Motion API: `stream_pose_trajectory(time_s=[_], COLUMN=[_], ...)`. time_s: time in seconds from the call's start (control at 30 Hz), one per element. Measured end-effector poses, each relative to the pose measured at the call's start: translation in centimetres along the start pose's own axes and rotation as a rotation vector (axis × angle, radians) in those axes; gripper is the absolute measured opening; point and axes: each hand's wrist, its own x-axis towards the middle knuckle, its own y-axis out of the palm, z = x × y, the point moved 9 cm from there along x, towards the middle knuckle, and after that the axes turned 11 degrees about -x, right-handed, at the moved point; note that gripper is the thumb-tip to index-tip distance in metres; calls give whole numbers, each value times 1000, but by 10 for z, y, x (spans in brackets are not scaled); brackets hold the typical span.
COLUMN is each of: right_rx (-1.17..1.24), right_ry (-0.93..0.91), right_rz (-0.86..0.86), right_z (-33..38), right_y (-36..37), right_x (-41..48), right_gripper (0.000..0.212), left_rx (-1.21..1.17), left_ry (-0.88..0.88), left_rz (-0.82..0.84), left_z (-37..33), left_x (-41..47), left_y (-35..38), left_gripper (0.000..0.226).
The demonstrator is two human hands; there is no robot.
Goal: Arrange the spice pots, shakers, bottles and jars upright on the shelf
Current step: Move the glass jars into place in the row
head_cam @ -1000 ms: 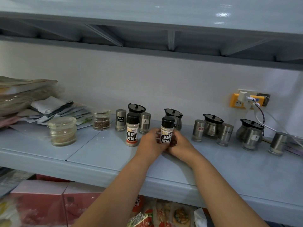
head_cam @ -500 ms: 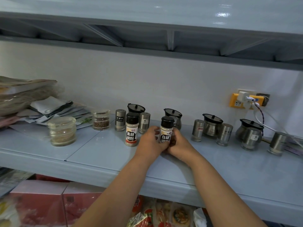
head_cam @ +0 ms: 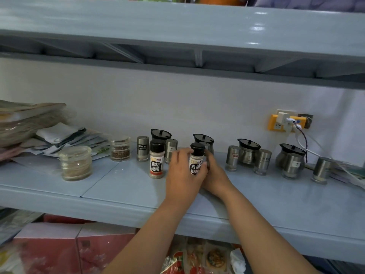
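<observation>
A white pepper bottle [head_cam: 196,160] with a black cap stands upright on the pale blue shelf [head_cam: 122,186]. My left hand [head_cam: 182,173] wraps its left side and my right hand [head_cam: 214,175] holds its right side. A matching black pepper bottle [head_cam: 156,161] stands upright just to the left. Behind them stand steel shakers [head_cam: 142,148] and black-lidded steel pots [head_cam: 247,152] in a row along the wall. Two clear glass jars [head_cam: 76,163] sit upright further left.
A pile of papers and bags [head_cam: 29,127] fills the shelf's left end. A yellow power socket [head_cam: 284,123] with a white cable hangs at the right, the cable trailing onto the shelf. An upper shelf [head_cam: 177,32] overhangs. Red boxes [head_cam: 59,248] sit below.
Both hands have kept their hold on the white pepper bottle, shifting it only slightly on the shelf. The other pots and shakers have not moved.
</observation>
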Motion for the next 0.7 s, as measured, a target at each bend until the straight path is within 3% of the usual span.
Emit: stream_pose_trajectory(time_s=[0.13,0.3,0.47,0.7], right_rx=[49,-184,-256,-181], right_ry=[-13,-192,-363,-424], right_rz=[-127,-349,-321,-147], right_z=[8,42,89,130], right_y=[-12,-18,15,84], right_x=[-19,-45,-54,-49], right_gripper=[82,81,75,66], left_rx=[-5,2,14,137], left_ry=[36,-63,-115,-140], left_rz=[-54,-132,-228,-304], left_z=[-6,5,18,38], left_x=[-6,-5,-2,8], left_y=[-26,-70,-119,-192], left_gripper=[32,24,25,19])
